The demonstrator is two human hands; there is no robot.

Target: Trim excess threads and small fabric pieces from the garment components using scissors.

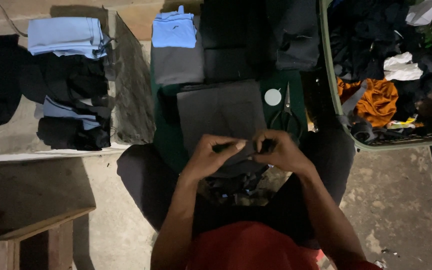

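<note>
**Over the lap, dark cloth pinched in both hands**

Above the knees, near edge of a dark grey cloth [223,112] pinched by left hand [211,155] and right hand [281,150], fingers closed tight. Just beyond, scissors [287,112] and white disc [272,97] on green surface [163,135]. Green basket [332,75] of clothes at right.

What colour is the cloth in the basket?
Orange cloth, among dark clothes in the basket; head view.

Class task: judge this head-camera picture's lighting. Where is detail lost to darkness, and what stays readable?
Head view: dim, uneven light; the dark cloth held by the left hand and right hand loses detail; the light blue folded garment, orange cloth and scissors stay readable.
</note>
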